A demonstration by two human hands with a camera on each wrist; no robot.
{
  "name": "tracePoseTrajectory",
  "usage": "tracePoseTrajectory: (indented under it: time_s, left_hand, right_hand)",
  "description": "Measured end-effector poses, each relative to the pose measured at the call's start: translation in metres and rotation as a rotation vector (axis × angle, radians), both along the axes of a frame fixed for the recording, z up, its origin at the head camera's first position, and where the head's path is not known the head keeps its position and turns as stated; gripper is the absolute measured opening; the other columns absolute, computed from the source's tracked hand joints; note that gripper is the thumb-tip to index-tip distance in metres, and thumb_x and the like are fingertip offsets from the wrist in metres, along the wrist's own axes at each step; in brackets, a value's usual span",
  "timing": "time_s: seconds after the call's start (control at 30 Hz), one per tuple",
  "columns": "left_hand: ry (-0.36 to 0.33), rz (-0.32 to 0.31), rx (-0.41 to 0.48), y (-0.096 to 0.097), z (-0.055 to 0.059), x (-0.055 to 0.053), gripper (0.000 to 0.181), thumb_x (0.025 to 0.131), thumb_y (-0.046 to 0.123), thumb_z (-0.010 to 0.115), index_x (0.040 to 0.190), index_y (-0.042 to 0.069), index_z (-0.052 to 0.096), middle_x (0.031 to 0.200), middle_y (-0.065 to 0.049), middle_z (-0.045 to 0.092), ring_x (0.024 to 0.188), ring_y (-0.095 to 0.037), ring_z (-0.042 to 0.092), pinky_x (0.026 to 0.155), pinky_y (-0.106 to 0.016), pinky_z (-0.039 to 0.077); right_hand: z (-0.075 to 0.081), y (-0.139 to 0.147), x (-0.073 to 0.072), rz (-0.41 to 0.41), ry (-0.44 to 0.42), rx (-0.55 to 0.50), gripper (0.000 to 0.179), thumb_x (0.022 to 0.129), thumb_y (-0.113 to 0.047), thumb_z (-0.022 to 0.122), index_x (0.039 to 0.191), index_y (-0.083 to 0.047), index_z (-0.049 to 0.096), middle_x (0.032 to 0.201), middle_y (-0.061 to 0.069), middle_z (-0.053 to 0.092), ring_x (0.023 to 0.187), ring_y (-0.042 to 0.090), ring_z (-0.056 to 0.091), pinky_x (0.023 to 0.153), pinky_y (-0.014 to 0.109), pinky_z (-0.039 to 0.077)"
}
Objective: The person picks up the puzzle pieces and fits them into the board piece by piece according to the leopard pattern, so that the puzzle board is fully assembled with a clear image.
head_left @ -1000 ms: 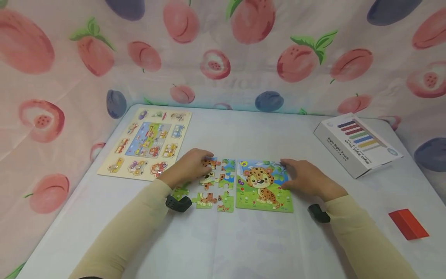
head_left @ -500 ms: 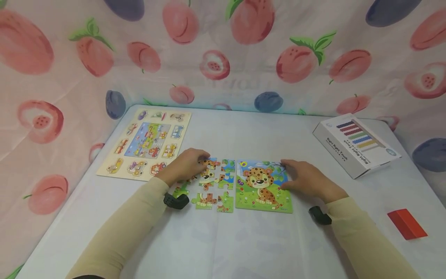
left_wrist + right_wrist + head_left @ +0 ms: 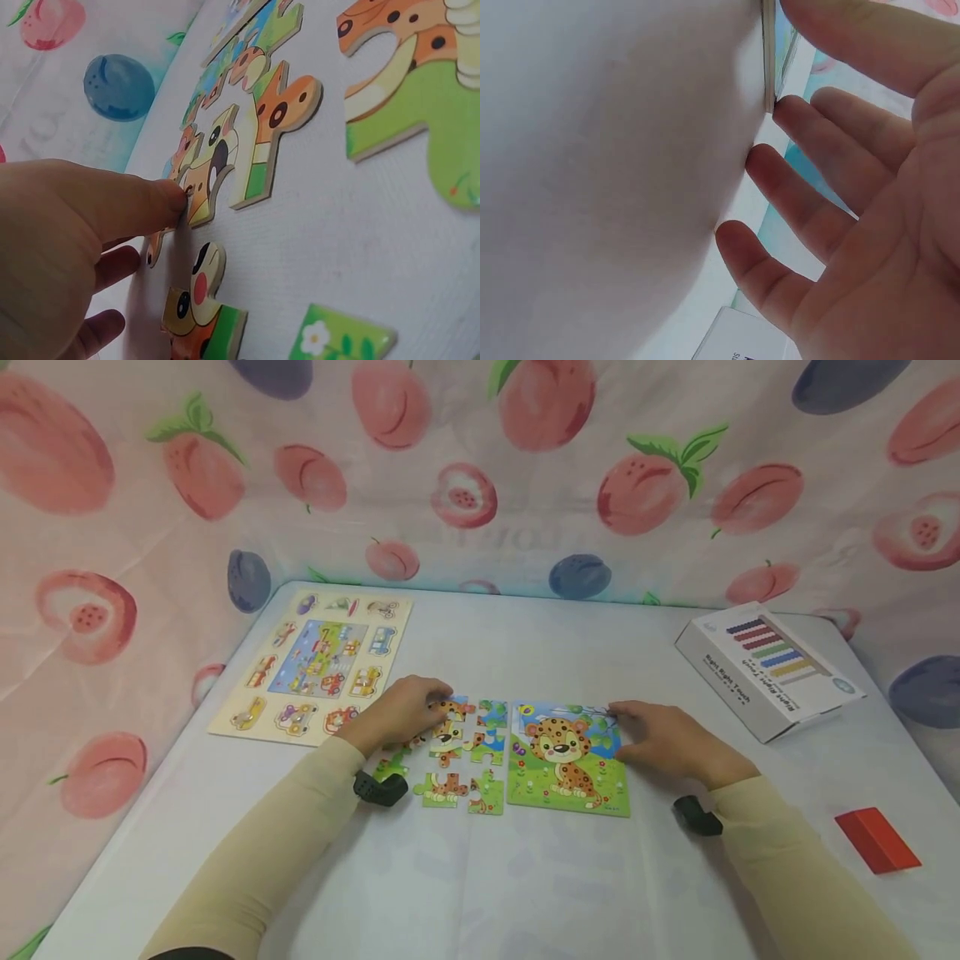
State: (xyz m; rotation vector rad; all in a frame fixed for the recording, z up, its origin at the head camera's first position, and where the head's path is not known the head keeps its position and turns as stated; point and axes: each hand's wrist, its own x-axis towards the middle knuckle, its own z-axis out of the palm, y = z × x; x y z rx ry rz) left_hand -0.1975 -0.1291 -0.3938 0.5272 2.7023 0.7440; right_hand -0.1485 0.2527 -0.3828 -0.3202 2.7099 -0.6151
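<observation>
My left hand [image 3: 401, 714] is at the left side of a loose leopard jigsaw. Its thumb [image 3: 161, 201] touches the edge of a leopard-face puzzle piece [image 3: 217, 154], and the other fingers are partly hidden. Several puzzle pieces lie flat, some joined, with a paw piece [image 3: 444, 787] and a corner piece [image 3: 487, 797] nearest me. To their right lies a square board [image 3: 566, 789] showing the whole leopard picture. At that board's upper right edge rests my right hand [image 3: 678, 743]. Its fingers [image 3: 802, 202] are spread and relaxed, with the thumb beside the board.
A wooden vehicle peg puzzle [image 3: 300, 739] lies at the back left, close to my left forearm. A white box [image 3: 772, 668] stands at the back right. A red block [image 3: 877, 841] sits right of my right forearm. A fruit-print cloth [image 3: 517, 518] hangs behind the table.
My left thumb has drawn slightly left, uncovering more of the leopard-face piece. The right hand has shifted slightly rightward at the board's edge. The square board has hardly moved.
</observation>
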Motion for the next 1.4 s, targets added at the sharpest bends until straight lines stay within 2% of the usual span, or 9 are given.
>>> tracePoseTrajectory:
  time_s: [0.23, 0.93, 1.17, 1.4]
  left_hand:
    - [0.015, -0.012, -0.001, 0.0, -0.001, -0.001, 0.043, 0.095, 0.019, 0.068, 0.135, 0.006, 0.061, 0.134, -0.01, 0.061, 0.133, -0.031, 0.048, 0.112, -0.046, 0.034]
    - [0.029, -0.028, -0.009, -0.001, 0.001, -0.001, 0.043, 0.094, 0.021, 0.069, 0.133, 0.005, 0.062, 0.133, -0.011, 0.062, 0.131, -0.032, 0.05, 0.11, -0.047, 0.036]
    - [0.063, -0.039, 0.012, 0.0, 0.002, -0.002, 0.042, 0.094, 0.021, 0.069, 0.132, 0.003, 0.062, 0.13, -0.012, 0.062, 0.129, -0.032, 0.051, 0.108, -0.046, 0.039]
    - [0.053, -0.057, 0.055, 0.009, 0.007, -0.005, 0.041, 0.095, 0.02, 0.069, 0.132, 0.004, 0.062, 0.131, -0.011, 0.062, 0.129, -0.031, 0.051, 0.105, -0.045, 0.042]
  right_hand:
    - [0.001, -0.001, -0.001, 0.006, 0.011, 0.006, 0.066, 0.086, -0.021, 0.078, 0.143, -0.003, 0.053, 0.148, 0.024, 0.046, 0.139, 0.048, 0.034, 0.11, 0.063, 0.028]
    - [0.004, -0.004, 0.001, -0.005, -0.016, 0.022, 0.068, 0.087, -0.022, 0.078, 0.146, -0.003, 0.049, 0.15, 0.023, 0.044, 0.14, 0.048, 0.033, 0.11, 0.062, 0.028]
    - [0.004, -0.003, 0.001, 0.0, -0.02, 0.022, 0.068, 0.088, -0.022, 0.078, 0.147, -0.004, 0.049, 0.15, 0.023, 0.044, 0.14, 0.048, 0.032, 0.11, 0.063, 0.027]
    - [0.003, -0.002, 0.0, -0.006, -0.032, 0.022, 0.069, 0.088, -0.02, 0.077, 0.148, -0.004, 0.047, 0.152, 0.023, 0.042, 0.141, 0.048, 0.03, 0.11, 0.063, 0.026]
